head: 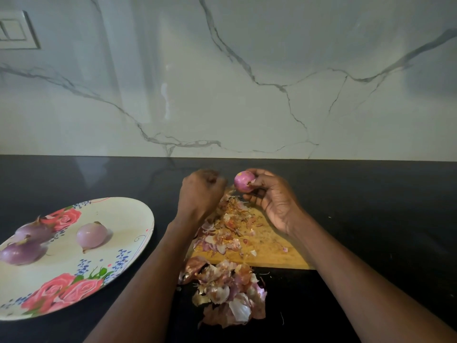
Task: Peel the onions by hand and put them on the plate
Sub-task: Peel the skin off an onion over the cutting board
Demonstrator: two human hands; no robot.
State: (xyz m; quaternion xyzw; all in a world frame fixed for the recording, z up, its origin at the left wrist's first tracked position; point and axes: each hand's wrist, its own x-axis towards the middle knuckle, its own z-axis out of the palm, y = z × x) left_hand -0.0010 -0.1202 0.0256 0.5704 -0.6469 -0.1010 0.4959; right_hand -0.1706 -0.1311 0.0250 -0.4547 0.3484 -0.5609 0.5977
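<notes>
1. The small round pink-purple onion (243, 181) sits at the fingertips of the right hand (273, 201), raised above the far end of the wooden cutting board (272, 246). The thumb curls over its right side and the fingers close in from below, so the hand pinches it rather than cupping it in the palm.
2. The left hand (199, 194) hangs just left of that onion, apart from it by a narrow gap. Its fingers are curled inward and blurred; whether they hold a scrap of skin cannot be told.
3. The held onion shows a smooth, glossy pink surface on its upper left side, with a ragged brownish patch of dry skin by the thumb.
4. Loose papery onion skins (227, 231), pink, white and tan, lie scattered along the left half of the board beneath both hands. A larger heap of peelings (230, 293) lies on the black countertop (371, 194) just off the board's near edge.
5. The oval cream plate with pink rose print (118, 214) rests on the countertop to the left, well apart from the board.
6. Three peeled purple onions lie on the plate: one pale onion (92, 235) near the middle, and two darker onions (27, 240) touching each other near its left edge.
7. Behind the counter rises a white marble-veined wall (247, 82), with a white switch plate (17, 30) at the upper left.
</notes>
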